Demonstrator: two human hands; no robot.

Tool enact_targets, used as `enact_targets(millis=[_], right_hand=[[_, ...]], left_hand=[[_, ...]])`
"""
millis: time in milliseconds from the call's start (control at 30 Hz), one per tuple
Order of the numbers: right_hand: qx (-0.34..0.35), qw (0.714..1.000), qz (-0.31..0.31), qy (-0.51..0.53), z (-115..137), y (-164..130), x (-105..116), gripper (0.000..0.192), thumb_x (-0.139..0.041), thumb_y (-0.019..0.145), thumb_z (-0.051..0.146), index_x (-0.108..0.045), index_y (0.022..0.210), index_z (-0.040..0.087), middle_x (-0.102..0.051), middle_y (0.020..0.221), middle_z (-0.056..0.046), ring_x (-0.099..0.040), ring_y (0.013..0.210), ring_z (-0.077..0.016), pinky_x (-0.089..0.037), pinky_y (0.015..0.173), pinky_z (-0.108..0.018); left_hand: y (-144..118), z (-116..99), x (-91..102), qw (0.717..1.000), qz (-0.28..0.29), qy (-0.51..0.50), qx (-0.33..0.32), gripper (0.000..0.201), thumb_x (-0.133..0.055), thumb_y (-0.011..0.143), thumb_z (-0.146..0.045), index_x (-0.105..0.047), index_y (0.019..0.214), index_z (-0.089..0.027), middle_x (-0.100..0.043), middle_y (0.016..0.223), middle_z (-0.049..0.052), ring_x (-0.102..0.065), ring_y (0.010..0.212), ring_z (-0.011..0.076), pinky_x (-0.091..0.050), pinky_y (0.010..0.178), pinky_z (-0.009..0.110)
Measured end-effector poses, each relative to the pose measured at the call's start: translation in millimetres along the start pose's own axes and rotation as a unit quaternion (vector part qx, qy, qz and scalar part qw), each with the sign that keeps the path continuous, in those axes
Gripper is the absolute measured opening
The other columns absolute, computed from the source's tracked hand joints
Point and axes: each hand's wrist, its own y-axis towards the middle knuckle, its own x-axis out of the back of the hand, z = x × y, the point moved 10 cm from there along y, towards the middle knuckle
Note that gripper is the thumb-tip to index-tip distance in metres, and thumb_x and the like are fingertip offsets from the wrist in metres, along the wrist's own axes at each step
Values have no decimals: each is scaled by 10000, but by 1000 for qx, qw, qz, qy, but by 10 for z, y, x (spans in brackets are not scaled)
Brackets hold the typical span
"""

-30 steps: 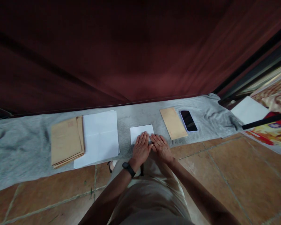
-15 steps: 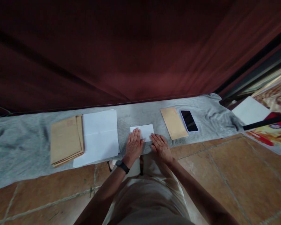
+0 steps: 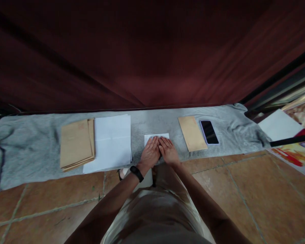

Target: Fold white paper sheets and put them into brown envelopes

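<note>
A small folded white paper [image 3: 156, 135] lies on the grey cloth in front of me, its lower part covered by my hands. My left hand [image 3: 150, 151] rests flat on it with fingers stretched out. Right beside it, my right hand [image 3: 168, 151] also lies flat on the paper, and the fingertips of both hands meet near its middle. To the right is a single brown envelope [image 3: 192, 133]. On the left, a stack of white paper sheets [image 3: 113, 142] is partly covered by a pile of brown envelopes [image 3: 76, 143].
A phone [image 3: 209, 132] with a dark screen lies right of the single envelope. The narrow surface under the grey cloth [image 3: 35, 149] runs along a dark red curtain [image 3: 152, 67]. Tiled floor [image 3: 218, 183] lies below. A white sheet [image 3: 280, 125] and a colourful printed package [image 3: 298, 157] are at far right.
My right hand has slid left across the paper until it meets my left hand. The view has shifted slightly; the envelopes, sheets and phone stay in place.
</note>
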Motion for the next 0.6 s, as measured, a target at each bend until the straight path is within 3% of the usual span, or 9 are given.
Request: enact_targets(millis=[167, 300, 600], right_hand=[[-10, 999, -3, -47, -102, -27, -61, 490, -345, 1069, 319, -485, 1510, 159, -439, 1592, -113, -383, 1489, -257, -311, 1227, -482], [-14, 998, -31, -49, -212, -75, 4, 490, -355, 1063, 305, -469, 1522, 180, -437, 1592, -122, -396, 1477, -282, -309, 1213, -518], [-36, 997, -27, -65, -495, -174, 130, 509, -349, 1061, 307, -435, 1541, 161, -399, 1614, -134, -372, 1485, -299, -311, 1207, -510]], left_hand=[[-42, 65, -3, 1000, -11, -12, 8, 582, -363, 994, -228, -367, 1548, -50, -379, 1613, 178, -280, 1539, 256, -212, 1281, 505], [-72, 91, 6, 1000, -16, -15, 16, 573, -370, 1003, -255, -377, 1546, -74, -377, 1622, 152, -284, 1538, 245, -198, 1286, 487], [-87, 106, 11, 999, -10, -23, 29, 565, -370, 1009, -278, -389, 1541, -87, -375, 1628, 130, -291, 1536, 242, -169, 1292, 482]])
